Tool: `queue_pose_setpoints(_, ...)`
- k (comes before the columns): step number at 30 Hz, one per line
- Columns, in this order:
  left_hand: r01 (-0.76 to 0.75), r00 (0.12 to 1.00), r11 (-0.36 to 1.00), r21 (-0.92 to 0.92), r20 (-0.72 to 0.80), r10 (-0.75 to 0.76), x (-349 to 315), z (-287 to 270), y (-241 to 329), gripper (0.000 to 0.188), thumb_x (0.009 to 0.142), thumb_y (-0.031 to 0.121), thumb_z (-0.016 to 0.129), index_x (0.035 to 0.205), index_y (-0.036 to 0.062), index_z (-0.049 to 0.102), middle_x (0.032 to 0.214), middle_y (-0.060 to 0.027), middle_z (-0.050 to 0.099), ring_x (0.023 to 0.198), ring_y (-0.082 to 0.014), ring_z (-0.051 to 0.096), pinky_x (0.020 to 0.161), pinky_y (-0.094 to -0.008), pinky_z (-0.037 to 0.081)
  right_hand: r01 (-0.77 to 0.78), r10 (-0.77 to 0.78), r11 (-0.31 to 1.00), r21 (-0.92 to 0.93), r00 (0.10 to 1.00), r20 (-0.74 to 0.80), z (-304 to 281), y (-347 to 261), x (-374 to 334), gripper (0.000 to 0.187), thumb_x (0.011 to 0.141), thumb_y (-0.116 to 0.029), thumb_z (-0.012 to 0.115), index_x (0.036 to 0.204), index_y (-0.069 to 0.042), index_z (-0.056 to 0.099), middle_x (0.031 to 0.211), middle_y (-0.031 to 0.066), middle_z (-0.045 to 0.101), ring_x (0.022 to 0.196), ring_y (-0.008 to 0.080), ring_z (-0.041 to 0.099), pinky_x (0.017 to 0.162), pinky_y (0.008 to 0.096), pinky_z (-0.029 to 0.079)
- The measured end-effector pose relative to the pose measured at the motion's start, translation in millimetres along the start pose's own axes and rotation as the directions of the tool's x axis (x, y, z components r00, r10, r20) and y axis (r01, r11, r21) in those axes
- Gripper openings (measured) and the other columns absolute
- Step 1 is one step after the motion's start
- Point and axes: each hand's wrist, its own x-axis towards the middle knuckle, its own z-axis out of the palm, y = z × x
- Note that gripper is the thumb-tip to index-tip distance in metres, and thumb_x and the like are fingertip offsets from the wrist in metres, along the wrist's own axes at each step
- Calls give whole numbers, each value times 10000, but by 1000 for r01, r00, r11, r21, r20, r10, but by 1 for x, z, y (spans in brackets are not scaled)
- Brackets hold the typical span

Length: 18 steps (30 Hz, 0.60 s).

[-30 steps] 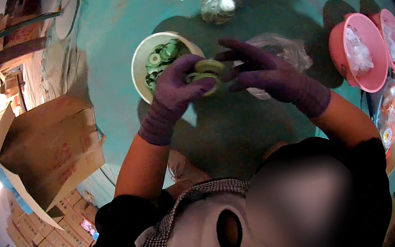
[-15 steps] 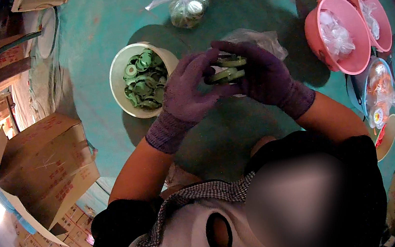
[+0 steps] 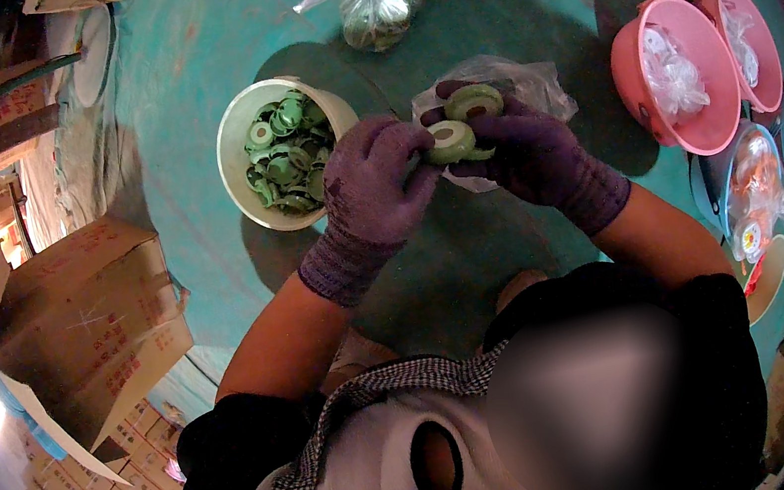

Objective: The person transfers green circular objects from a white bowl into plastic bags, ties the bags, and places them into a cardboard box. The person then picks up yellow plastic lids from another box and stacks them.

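I see, right of the cream bucket (image 3: 228, 160), the left hand (image 3: 373, 179) pinching a pale-faced green disc (image 3: 454, 137), the right hand (image 3: 540, 159) holding a second disc (image 3: 474, 94); gripping rims lightly should steady both

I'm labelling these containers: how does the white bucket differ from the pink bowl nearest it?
Colour: the bucket is white, the bowl pink. Contents: the bucket holds loose green pieces, the bowl a clear plastic bag. Place: the bucket is left of the left hand, the bowl right of the right hand. Both are round and open-topped, on the green surface.
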Motion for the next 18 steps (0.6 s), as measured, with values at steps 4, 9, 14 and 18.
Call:
queue_pose_setpoints(4, 397, 917, 859, -324, 174, -358, -2, -3, -1, 348, 676, 40, 711, 1007, 63, 605, 958, -130, 614, 870, -280, 630, 795, -346, 507, 18, -19, 988, -150, 1000, -8, -4, 0, 1, 491, 887, -133, 596, 1345, -33, 453, 1247, 125, 569, 1135, 237, 571, 999, 362, 460)
queue_pose_setpoints(9, 629, 704, 377, -680, 293, -647, -3, -2, -10, 260, 761, 40, 692, 1014, 48, 633, 1068, -148, 624, 943, -260, 644, 843, -332, 513, -88, 63, 947, -310, 994, -87, 2, -9, -1, 443, 835, -88, 588, 1269, -32, 518, 1217, 122, 581, 1095, 213, 581, 920, 327, 491)
queue_pose_setpoints(14, 433, 892, 839, -330, 24, -451, -15, -13, -35, 198, 745, 46, 724, 934, 48, 664, 1125, -154, 613, 992, -276, 637, 864, -350, 517, -57, -73, 611, -790, 989, -128, -26, -19, 7, 399, 868, -100, 563, 1264, -49, 548, 1175, 110, 613, 1047, 197, 617, 898, 327, 512)
queue_pose_setpoints(18, 164, 986, 986, 39, 22, -165, -23, -54, -57, 214, 717, 27, 737, 918, 42, 667, 1153, -150, 609, 996, -285, 635, 846, -349, 525, -132, -89, 309, -942, 982, -167, -57, -19, 9, 458, 832, -109, 578, 1277, -21, 516, 1213, 139, 587, 1114, 210, 573, 943, 324, 455)
